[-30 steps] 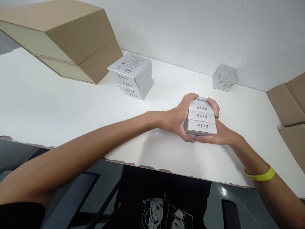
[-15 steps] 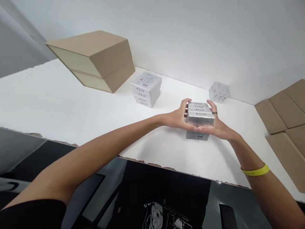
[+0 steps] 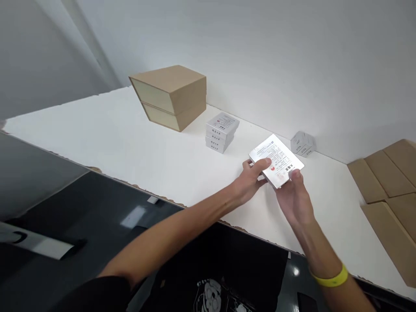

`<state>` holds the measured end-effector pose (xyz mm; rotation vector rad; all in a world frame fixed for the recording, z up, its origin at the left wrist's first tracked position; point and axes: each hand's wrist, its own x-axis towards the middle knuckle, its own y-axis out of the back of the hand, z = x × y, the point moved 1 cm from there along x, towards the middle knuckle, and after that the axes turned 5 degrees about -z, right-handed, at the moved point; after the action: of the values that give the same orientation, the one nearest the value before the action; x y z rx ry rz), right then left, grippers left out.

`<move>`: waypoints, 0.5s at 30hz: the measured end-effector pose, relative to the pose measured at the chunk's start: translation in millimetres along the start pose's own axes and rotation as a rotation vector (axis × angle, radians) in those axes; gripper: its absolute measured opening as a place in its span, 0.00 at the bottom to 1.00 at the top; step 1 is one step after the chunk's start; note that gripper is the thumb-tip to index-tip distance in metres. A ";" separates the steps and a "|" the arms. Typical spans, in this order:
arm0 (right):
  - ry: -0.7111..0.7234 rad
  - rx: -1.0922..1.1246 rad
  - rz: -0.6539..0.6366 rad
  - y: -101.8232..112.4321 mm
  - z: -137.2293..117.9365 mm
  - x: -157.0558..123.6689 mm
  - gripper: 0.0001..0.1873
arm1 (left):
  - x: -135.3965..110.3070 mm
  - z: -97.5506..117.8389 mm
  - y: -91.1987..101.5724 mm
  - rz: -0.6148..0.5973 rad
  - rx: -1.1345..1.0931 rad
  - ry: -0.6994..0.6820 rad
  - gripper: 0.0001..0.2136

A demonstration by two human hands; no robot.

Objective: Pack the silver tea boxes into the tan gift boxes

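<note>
Between my hands, above the white table, is a bundle of silver-white boxes [image 3: 277, 156], tilted so its printed face with a red mark points up at me. My left hand [image 3: 251, 180] grips its left edge, thumb on the printed face and fingers at the side. At the lower right corner my right hand [image 3: 297, 195] holds the edge, its thumb near the dark lettering; its other fingers are hidden underneath. How many boxes are in the bundle cannot be seen. A stack of similar silver boxes [image 3: 221, 132] stands to the left of the hands.
Two brown boxes with cream sides [image 3: 172, 97] are piled at the back left. More silver boxes [image 3: 303, 144] sit against the wall. Brown cardboard boxes [image 3: 386, 177] lie along the right. The white table [image 3: 156, 160] has a chipped front edge.
The silver boxes have been lifted and turned, so their printed face shows instead of their lettered edges. Both hands have shifted grip. The camera view has swung left.
</note>
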<state>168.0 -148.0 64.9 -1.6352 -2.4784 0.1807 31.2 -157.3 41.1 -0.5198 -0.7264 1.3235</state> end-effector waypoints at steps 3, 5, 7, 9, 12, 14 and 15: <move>0.088 0.137 0.117 -10.5 13.3 -16.4 0.40 | -17.5 -9.5 -5.1 0.087 -0.043 -0.029 0.29; 0.071 0.167 0.174 -11.7 24.2 -24.1 0.40 | -27.1 -14.1 -3.0 0.120 -0.059 -0.024 0.29; 0.038 0.176 0.204 -10.4 34.4 -29.5 0.40 | -33.7 -17.3 1.2 0.139 -0.065 -0.001 0.29; 0.006 0.175 0.217 -7.9 42.3 -32.9 0.40 | -36.9 -19.7 4.9 0.150 -0.068 0.026 0.28; -0.030 0.171 0.244 -3.0 48.5 -35.6 0.44 | -37.3 -23.1 6.4 0.152 -0.068 0.086 0.28; -0.053 0.166 0.258 -0.5 49.3 -37.0 0.49 | -36.9 -25.3 4.9 0.146 -0.067 0.117 0.29; -0.063 0.163 0.263 0.3 48.9 -37.9 0.50 | -36.8 -26.3 3.9 0.143 -0.067 0.125 0.29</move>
<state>172.8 -183.2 14.3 -1.9025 -2.2145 0.4606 44.7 -191.0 14.0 -0.7127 -0.6418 1.3890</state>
